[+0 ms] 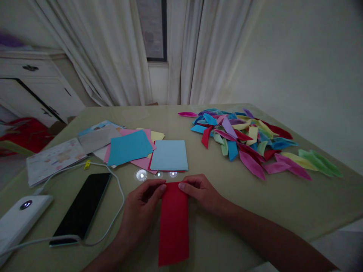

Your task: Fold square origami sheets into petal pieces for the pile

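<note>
A long red strip of paper (174, 223), apparently folded, hangs toward me over the near part of the table. My left hand (143, 206) pinches its far left corner between thumb and fingers. At the far right corner, my right hand (200, 190) grips the same sheet, thumb on top. Just beyond my hands lies a stack of light blue square sheets (169, 155) with a red edge showing beneath. Left of that stack is a teal sheet (129, 147) over pink sheets (141, 163) and pale yellow sheets (157, 136).
Many folded paper pieces (232, 128) in mixed colours are heaped at the back right. A black phone (82, 207), a white power bank (22, 219) and a white cable (120, 189) lie at the left. A printed packet (56, 158) rests behind them on the table (283, 211).
</note>
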`<state>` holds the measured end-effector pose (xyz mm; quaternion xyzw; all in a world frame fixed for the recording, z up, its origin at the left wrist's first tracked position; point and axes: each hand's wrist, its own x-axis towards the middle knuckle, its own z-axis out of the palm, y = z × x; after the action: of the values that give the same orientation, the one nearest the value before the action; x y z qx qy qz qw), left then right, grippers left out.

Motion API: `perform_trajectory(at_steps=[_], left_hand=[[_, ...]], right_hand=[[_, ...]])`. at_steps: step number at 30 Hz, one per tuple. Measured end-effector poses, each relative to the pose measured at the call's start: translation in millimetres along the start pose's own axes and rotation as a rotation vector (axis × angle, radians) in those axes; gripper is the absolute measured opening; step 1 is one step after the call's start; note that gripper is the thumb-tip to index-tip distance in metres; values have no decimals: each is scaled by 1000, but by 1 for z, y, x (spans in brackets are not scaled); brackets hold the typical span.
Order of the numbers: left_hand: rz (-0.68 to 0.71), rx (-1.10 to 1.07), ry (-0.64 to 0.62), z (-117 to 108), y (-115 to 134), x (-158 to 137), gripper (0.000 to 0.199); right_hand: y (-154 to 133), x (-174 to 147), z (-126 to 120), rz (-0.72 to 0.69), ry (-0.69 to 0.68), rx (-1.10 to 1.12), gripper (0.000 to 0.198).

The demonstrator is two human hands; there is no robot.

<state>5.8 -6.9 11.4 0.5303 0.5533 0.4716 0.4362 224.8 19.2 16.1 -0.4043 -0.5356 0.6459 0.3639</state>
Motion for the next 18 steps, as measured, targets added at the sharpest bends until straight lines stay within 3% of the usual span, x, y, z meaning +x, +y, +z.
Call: perform_trajectory(at_steps=[18], left_hand=[[30,8,-23,-2,3,2,25]], right_hand=[[2,0,-1,-4,86,-43,51]])
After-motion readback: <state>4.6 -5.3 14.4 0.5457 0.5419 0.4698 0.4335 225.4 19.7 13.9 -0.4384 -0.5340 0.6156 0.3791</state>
